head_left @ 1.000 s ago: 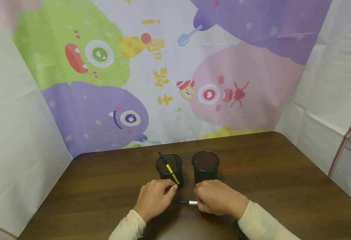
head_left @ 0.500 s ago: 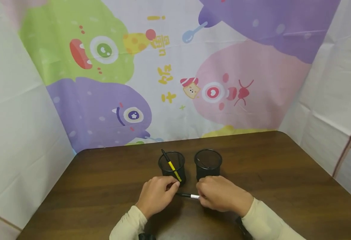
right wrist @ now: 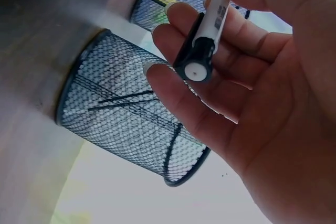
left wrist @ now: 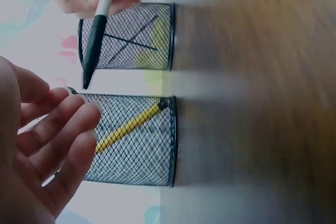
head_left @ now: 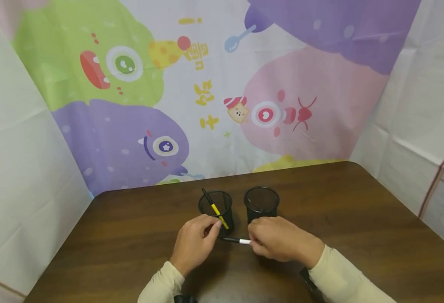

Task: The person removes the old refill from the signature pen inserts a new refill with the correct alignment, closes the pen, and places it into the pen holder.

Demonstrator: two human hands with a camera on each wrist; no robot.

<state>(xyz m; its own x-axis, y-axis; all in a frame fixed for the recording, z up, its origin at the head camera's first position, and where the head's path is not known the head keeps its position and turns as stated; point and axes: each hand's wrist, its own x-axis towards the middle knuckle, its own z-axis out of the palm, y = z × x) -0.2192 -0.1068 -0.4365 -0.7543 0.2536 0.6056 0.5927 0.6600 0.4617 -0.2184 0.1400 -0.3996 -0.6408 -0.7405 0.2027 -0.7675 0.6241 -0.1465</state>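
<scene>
My right hand (head_left: 284,239) pinches a white-and-black pen (head_left: 241,241) between thumb and fingers. Its black tapered end (left wrist: 93,51) points left, toward my left hand. Seen from the right wrist, the pen's clip end (right wrist: 198,69) faces the camera. My left hand (head_left: 195,243) holds nothing; its fingers (left wrist: 68,129) are loosely bent, close to the pen's tip. Just beyond it stands a black mesh pen cup (head_left: 227,201) with a yellow-and-black pen (head_left: 215,208) leaning in it. Beyond my right hand is a second black mesh cup (head_left: 261,200), where thin dark lines show through the mesh.
Both cups stand upright side by side on the dark brown wooden table (head_left: 131,235). A cloth with cartoon monsters (head_left: 161,126) hangs behind the table's far edge. White sheets (head_left: 21,139) hang at either side.
Both hands have shifted slightly forward, toward the cups, with the white-and-black pen still in the right hand. The cups and the yellow-and-black pen stay in place.
</scene>
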